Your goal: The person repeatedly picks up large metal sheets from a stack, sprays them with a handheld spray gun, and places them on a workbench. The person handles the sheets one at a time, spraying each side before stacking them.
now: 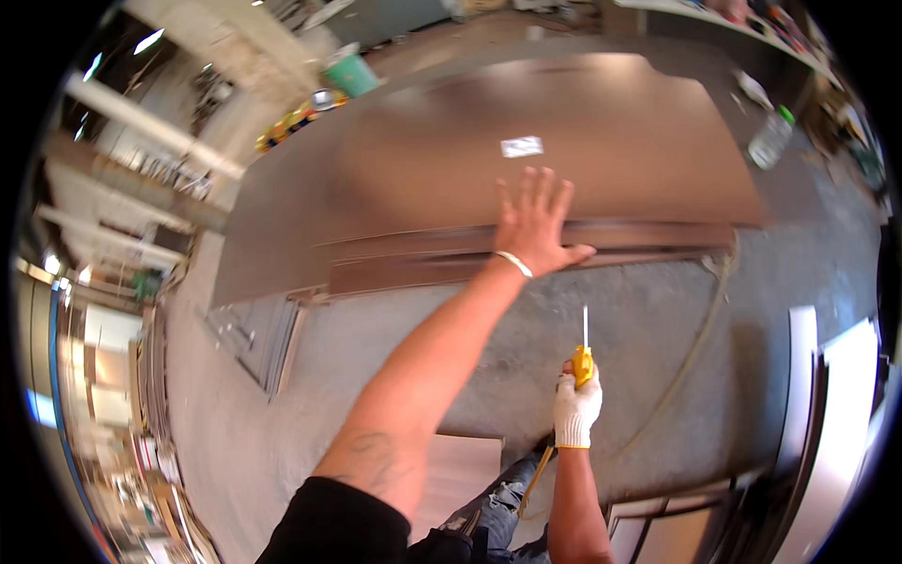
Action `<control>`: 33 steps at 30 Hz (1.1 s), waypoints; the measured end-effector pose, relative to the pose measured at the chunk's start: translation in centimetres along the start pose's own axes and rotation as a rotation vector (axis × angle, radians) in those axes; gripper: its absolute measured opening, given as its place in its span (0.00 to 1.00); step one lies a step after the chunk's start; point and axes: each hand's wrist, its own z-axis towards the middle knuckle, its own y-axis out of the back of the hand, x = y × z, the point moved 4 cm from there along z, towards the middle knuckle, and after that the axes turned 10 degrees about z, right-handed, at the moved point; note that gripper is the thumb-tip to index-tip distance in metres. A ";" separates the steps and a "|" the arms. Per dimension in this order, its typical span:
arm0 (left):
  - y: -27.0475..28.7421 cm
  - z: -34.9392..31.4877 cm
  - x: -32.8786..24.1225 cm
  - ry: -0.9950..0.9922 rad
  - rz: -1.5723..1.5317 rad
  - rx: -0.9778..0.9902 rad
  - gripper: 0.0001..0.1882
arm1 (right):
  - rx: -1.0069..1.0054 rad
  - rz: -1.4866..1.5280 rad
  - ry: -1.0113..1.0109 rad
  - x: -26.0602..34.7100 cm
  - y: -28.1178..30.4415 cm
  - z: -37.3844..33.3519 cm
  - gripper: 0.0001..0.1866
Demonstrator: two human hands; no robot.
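My bare left hand (pixel 536 230), fingers spread, is at the near edge of a large brown panel (pixel 442 188); whether it presses on the surface I cannot tell. A small white label (pixel 521 147) sits on the panel just beyond my fingertips. In a white knitted glove, my right hand (pixel 576 409) is closed around a yellow air blow gun (pixel 583 365). Its thin metal nozzle (pixel 585 324) points away from me toward the panel. From below the glove, a yellowish hose (pixel 536 479) runs down past my leg.
More brown panels (pixel 404 273) lie stacked under the top one. A pale hose (pixel 705 338) trails across the grey floor. Metal frames (pixel 268 348) stand at left, long panels (pixel 827 414) at right. A green bucket (pixel 351 71) and a clear bottle (pixel 770 138) are farther off.
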 end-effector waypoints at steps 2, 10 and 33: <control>-0.1 -0.7 0.8 0.001 0.047 -0.012 0.57 | 0.046 -0.129 0.055 1.0 0.5 -1.4 0.09; 0.0 0.5 -1.1 -0.111 0.075 -0.004 0.57 | -0.073 -0.261 0.029 1.2 4.2 0.1 0.11; -0.1 -2.3 -1.8 -0.249 0.198 0.077 0.61 | -0.062 -0.383 0.257 7.0 10.8 4.3 0.15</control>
